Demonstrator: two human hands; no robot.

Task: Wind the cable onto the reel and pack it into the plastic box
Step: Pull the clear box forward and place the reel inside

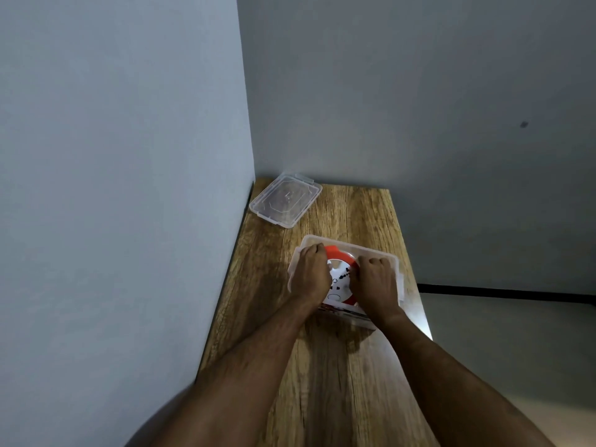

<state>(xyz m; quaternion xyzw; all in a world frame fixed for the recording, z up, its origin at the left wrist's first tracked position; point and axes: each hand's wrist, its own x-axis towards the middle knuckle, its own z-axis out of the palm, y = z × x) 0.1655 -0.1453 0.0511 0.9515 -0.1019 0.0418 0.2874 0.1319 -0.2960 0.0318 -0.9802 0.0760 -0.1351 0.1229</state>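
Single head-worn view, high above, angled forward and down over the table (348, 382).

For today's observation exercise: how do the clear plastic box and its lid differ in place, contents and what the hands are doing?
The plastic box sits mid-table, nearer the person; the lid lies apart at the far left corner. The box holds the red-and-white reel; the lid holds nothing. The left hand and right hand grip the reel inside the box; the lid is untouched. Both are clear plastic on the wooden table.

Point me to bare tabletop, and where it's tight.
Free: the table between the forearms, near side of the plastic box; also right of the lid, toward the back wall. Tight: inside the box, both hands on the reel.
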